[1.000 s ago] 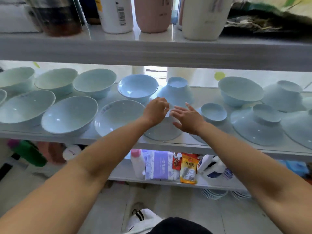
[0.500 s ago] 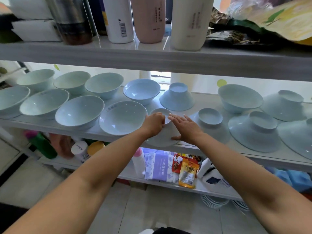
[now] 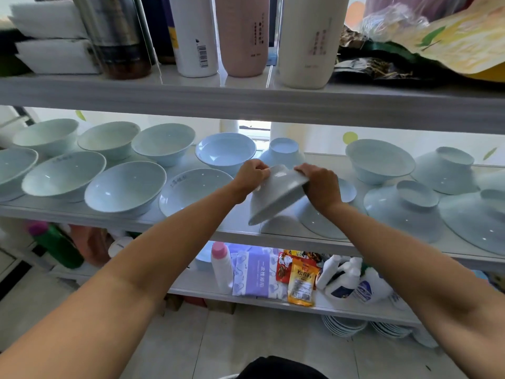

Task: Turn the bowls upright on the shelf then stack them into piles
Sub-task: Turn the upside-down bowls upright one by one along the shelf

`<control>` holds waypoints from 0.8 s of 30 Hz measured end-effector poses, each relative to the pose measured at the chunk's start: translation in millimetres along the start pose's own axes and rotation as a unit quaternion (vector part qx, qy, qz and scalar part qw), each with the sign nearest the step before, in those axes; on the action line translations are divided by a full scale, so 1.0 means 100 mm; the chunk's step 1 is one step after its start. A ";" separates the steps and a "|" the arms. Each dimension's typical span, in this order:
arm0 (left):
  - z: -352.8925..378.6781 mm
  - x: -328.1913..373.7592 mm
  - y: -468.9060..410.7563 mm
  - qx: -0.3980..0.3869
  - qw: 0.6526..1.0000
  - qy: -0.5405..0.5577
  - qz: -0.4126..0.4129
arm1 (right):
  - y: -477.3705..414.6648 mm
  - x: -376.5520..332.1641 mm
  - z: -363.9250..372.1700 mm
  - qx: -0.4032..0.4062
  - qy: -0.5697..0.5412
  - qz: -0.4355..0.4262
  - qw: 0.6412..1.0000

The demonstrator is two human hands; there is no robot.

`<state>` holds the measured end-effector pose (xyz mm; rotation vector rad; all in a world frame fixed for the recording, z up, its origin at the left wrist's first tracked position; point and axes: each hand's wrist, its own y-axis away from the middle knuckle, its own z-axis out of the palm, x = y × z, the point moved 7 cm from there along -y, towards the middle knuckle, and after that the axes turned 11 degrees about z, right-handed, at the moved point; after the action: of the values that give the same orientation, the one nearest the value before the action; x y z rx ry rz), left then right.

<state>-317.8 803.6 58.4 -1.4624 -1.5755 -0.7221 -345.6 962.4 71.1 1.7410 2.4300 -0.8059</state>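
At the centre of the frame, the left hand [image 3: 251,175] and right hand [image 3: 319,184] clamp opposite sides of a tilted bowl [image 3: 278,195], held just above the shelf [image 3: 237,233], seemingly partway through being turned over. The upright bowls [image 3: 125,187] fill the left half. Several inverted bowls [image 3: 404,206] remain at centre and right, and nothing is stacked yet.
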 end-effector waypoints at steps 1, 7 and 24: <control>-0.01 0.00 0.00 -0.010 1.000 0.013 -0.011 | -0.08 -0.01 -0.05 -0.004 0.000 0.037 0.999; -0.14 -0.24 0.04 -0.059 0.970 0.220 -0.089 | -0.20 0.11 0.08 -0.106 -0.064 0.170 0.978; 0.05 -0.54 -0.20 -0.150 0.970 -0.190 0.008 | -0.24 0.25 0.57 -0.152 -0.038 0.294 0.943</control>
<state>-340.8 777.9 11.4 -1.9240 -1.7917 -0.7236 -391.0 953.8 23.0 2.0747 1.7027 -0.3911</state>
